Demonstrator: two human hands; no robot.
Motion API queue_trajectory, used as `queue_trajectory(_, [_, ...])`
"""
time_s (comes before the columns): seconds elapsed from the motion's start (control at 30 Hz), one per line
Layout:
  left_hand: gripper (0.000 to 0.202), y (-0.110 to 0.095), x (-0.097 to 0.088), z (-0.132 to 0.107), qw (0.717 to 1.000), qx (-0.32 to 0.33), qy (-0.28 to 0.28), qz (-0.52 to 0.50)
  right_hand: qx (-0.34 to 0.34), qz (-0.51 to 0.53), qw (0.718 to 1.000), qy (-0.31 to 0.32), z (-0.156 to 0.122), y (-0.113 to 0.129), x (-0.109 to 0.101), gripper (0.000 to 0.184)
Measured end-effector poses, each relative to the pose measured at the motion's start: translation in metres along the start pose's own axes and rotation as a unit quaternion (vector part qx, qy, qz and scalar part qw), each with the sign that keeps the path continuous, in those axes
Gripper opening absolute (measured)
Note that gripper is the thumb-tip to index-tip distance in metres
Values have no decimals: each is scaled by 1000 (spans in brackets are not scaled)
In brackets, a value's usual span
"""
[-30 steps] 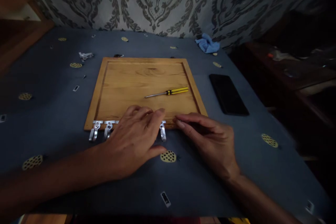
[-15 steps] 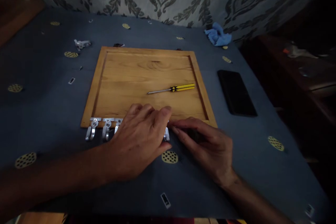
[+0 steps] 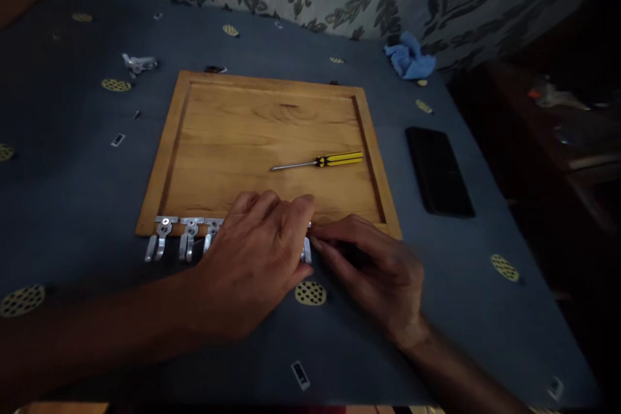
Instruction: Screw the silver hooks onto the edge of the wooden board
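Note:
A framed wooden panel (image 3: pixel 272 136) lies flat, with silver double hooks (image 3: pixel 190 239) in a row along its near edge. Screw heads show in the hooks' plates. My left hand (image 3: pixel 262 259) is bent over the right part of the row, hiding several hooks. One metal hook (image 3: pixel 307 251) peeks out between its thumb and forefinger. Just to the right, my right hand (image 3: pixel 373 272) pinches at the panel's near edge, fingertips beside that hook. Whatever is between them is too small to make out. A yellow-and-black screwdriver (image 3: pixel 320 160) rests on the panel, tip pointing left.
A loose silver hook (image 3: pixel 139 64) and a small screw (image 3: pixel 136 114) lie left of the panel on the blue patterned tablecloth (image 3: pixel 460 336). To the right are a black phone (image 3: pixel 439 171) and a crumpled blue cloth (image 3: pixel 410 57). A patterned wall stands behind.
The view has shifted slightly, so the panel and hooks appear a little lower-left. Both hands keep nearly the same hold at the panel's near edge.

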State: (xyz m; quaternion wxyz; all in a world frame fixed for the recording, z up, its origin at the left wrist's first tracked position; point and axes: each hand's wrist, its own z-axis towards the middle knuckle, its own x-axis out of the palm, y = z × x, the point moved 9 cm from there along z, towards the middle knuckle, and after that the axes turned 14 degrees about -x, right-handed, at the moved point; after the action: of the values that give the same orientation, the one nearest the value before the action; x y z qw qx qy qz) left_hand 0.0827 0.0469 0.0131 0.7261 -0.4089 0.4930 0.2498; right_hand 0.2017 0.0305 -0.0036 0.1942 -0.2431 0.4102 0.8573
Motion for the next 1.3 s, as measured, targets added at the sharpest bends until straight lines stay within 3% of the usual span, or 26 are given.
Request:
queue_trajectory(0.47, [57,4,2,2,999,-33,22,-24,-58,-26,997,36,5,10,7,17])
queue_trajectory(0.7, [57,1,-1,1,999,-13,9,-28,-88,-52,993,54,5,15,10,19])
queue_trajectory(0.97, [61,-1,-2,2,1000,-6,-4,-18,-62,-40,996,39,6,10,8,15])
queue_trajectory(1.2, [62,0,-1,0,1000,-5,-6,-16,-36,-25,997,63,4,8,7,16])
queue_trajectory(1.3, [59,1,-1,0,1000,-6,3,-19,-20,-2,999,40,3,5,4,15])
